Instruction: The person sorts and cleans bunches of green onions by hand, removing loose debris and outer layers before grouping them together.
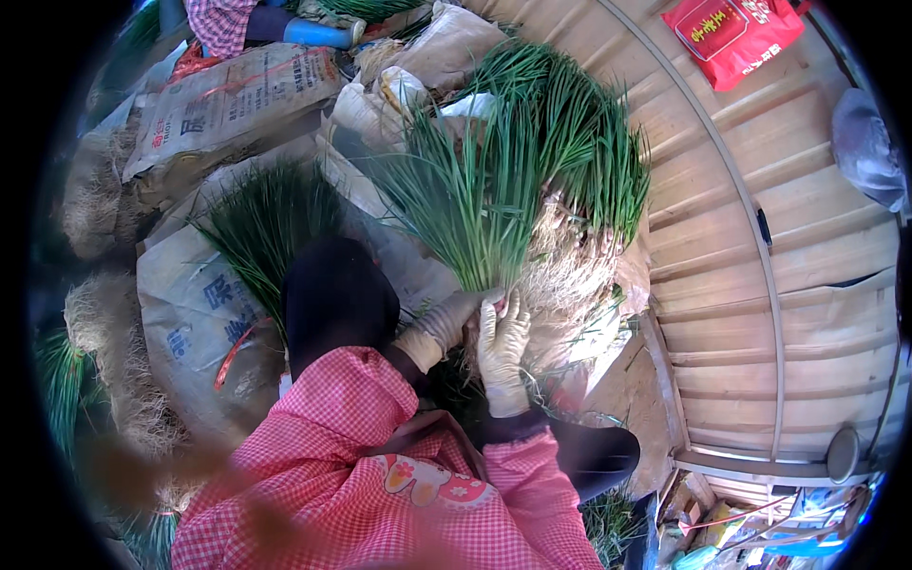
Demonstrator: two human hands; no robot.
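A bunch of spring onions [480,223] with long thin green leaves stands fanned out in front of me. My left hand [445,321], in a pale glove, is closed round its lower end. Against that same end, from the right, rests my right hand [503,356], gloved too, its fingers stretched upward and slightly apart. The bulbs and roots of this bunch are mostly hidden by my hands. Just beyond lies a heap of more spring onions [594,142], their pale stringy roots [556,256] facing me.
Another dark green bunch [275,214] lies on a white woven sack [204,285] at my left. Beyond it is a printed sack [237,95], with another person's blue boot [318,34] at the top. On the right, a ribbed curved wall [722,313] has a red bag [731,38] near it.
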